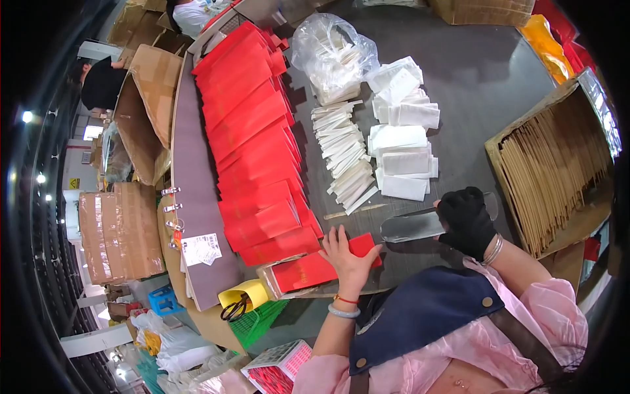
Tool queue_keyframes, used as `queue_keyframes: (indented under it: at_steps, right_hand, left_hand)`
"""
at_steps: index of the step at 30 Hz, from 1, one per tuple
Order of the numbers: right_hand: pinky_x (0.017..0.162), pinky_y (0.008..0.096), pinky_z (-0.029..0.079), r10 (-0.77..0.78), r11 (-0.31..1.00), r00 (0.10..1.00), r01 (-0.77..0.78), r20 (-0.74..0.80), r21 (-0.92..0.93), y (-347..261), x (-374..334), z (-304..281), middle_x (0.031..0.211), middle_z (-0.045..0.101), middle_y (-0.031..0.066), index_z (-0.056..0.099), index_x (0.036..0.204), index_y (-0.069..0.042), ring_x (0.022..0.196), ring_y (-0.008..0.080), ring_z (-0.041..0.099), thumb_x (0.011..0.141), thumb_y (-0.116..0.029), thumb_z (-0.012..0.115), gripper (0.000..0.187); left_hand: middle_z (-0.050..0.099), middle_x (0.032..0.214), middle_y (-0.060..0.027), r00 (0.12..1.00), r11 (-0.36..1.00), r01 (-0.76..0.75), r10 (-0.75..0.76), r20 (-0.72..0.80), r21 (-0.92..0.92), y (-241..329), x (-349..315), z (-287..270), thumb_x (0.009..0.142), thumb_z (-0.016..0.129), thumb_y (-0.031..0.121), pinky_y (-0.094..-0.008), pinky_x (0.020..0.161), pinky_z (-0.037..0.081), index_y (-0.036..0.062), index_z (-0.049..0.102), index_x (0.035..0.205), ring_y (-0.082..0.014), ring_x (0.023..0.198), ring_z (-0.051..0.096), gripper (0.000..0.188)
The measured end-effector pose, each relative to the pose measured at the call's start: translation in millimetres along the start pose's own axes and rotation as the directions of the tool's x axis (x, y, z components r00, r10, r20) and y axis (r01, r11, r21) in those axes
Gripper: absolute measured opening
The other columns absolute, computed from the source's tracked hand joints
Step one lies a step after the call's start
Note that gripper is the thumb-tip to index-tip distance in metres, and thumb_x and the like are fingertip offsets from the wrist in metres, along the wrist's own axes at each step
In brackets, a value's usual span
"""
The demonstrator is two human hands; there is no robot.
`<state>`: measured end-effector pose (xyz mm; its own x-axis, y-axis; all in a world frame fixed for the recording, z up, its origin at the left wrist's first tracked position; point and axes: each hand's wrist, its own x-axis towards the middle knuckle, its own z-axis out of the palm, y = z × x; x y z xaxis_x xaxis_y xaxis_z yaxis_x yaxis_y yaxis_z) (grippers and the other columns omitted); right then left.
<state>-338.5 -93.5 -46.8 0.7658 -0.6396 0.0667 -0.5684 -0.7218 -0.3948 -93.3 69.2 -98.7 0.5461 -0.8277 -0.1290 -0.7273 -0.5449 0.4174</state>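
My bare left hand (349, 260) lies with its fingers spread over a long red packet (305, 272) near the table's front edge. The palm hides part of the packet, and its left end sits by a brown cardboard piece (268, 281). To the right, my right hand (467, 220), in a black fingerless glove, is closed around the middle of a long, flat, see-through strip with rounded ends (410, 227). Its exact kind cannot be made out. Overlapping red envelopes (252, 141) run in a row up the left side of the table.
White paper slips (344, 154) and folded white packets (403, 161) lie mid-table below a clear plastic bag (335, 52). At right stands a carton of brown card pieces (551, 177). Scissors (235, 307) sit in a yellow holder (252, 292) at the near left edge.
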Motion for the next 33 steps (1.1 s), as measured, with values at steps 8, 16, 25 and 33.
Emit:
queue_keyframes:
  at_steps: [8, 16, 25, 33]
  right_hand:
    - [0.101, 0.0486, 0.033, -0.120, 0.980, 0.964, 0.077, 0.237, 0.185, -24.3, 18.5, 36.2, 0.109, 0.059, 0.0116, 0.060, 0.114, -0.009, 0.109, 0.0316, 0.055, 0.065, -0.046, 0.078, 0.064]
    - [0.091, 0.0426, 0.044, -0.094, 0.971, 0.959, 0.148, -0.266, 0.189, 23.3, 3.5, 25.6, 0.112, 0.062, 0.0133, 0.064, 0.110, -0.008, 0.106, 0.0331, 0.057, 0.064, -0.031, 0.084, 0.055]
    - [0.087, 0.0396, 0.048, 0.634, 0.669, 0.708, -0.704, -0.311, -0.238, 202.3, -193.6, -31.0, 0.103, 0.060, 0.0194, 0.059, 0.106, 0.005, 0.100, 0.0357, 0.058, 0.085, -0.011, 0.060, 0.027]
    - [0.088, 0.0434, 0.046, 0.703, 0.634, 0.624, -0.767, -0.342, -0.097, 192.8, -168.0, -18.0, 0.103, 0.060, 0.0209, 0.060, 0.105, 0.002, 0.102, 0.0377, 0.057, 0.085, -0.012, 0.055, 0.025]
  left_hand:
    - [0.040, 0.143, -0.0205, 1.000, 0.990, -0.023, 0.023, -0.001, -0.140, 5.5, 1.3, -6.9, 0.068, 0.082, 0.050, -0.0620, 0.112, 0.013, -0.0006, 0.042, 0.138, -0.0407, 0.138, 0.025, 0.095]
    - [0.059, 0.101, -0.0111, 0.921, 0.931, -0.365, 0.359, -0.149, -0.014, 5.9, 73.7, -6.4, 0.079, 0.072, 0.018, -0.0434, 0.081, 0.043, 0.0059, 0.065, 0.101, -0.0323, 0.095, 0.054, 0.026]
    - [0.059, 0.096, -0.0095, 0.830, 0.834, -0.544, 0.551, -0.089, 0.096, 33.0, 95.3, -2.2, 0.083, 0.065, 0.009, -0.0433, 0.076, 0.045, 0.0069, 0.062, 0.089, -0.0314, 0.090, 0.056, 0.007]
    - [0.056, 0.108, -0.0160, 0.632, 0.630, -0.775, 0.775, -0.030, -0.054, 50.1, 115.9, 20.6, 0.079, 0.065, 0.002, -0.0392, 0.086, 0.048, 0.0005, 0.061, 0.092, -0.0342, 0.100, 0.056, 0.014]
